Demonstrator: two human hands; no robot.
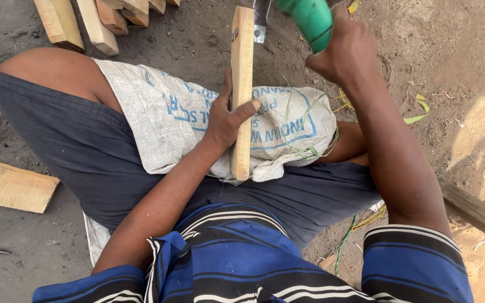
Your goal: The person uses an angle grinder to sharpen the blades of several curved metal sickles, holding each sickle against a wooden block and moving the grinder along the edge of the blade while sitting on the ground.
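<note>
Across your lap, on the woven sack (169, 120) over your thigh, your left hand (224, 120) is wrapped around a narrow wooden slat (242, 67) that reaches past the sack's far edge. Your right hand (346, 53) is closed on the green handle (310, 19) of a bladed tool (261, 19) beside the slat's far end. A glancing stroke could slide toward your left thumb, and only the sack shields your leg.

Sandy ground (456, 50) bears wooden slats (94, 22), plank (9, 185).
</note>
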